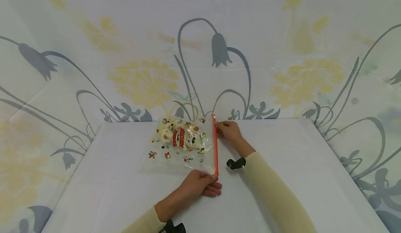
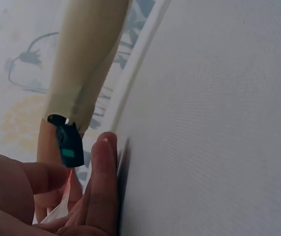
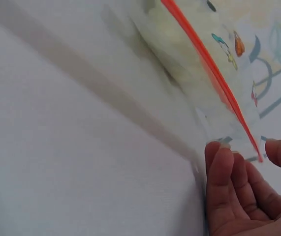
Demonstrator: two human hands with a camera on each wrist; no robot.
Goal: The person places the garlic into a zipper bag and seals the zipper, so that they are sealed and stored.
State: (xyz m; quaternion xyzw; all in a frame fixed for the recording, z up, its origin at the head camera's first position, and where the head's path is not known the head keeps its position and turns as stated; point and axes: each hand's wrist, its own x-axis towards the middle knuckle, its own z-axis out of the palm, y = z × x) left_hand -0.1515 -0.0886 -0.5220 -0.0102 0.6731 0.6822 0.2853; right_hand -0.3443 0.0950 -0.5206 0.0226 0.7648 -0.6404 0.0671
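Observation:
A clear zip bag (image 1: 194,163) with cartoon prints and a red zip strip (image 1: 215,146) lies on the white table, its zip edge to the right. Pale cream, rounded things (image 1: 166,135) show inside; their kind is unclear through the print. At the near corner of the zip edge, my left hand (image 1: 198,184) pinches the bag between thumb and forefinger, other fingers stretched out beneath. My right hand (image 1: 230,132) is at the far end of the strip. In the right wrist view, the strip's tip lies between its parted thumb and fingers (image 3: 221,169).
The white table (image 1: 282,139) ends at a wall covering (image 1: 260,27) with grey and yellow flowers behind it and on both sides. A dark wrist camera (image 1: 236,163) sits on my right wrist, and another (image 1: 173,227) on my left.

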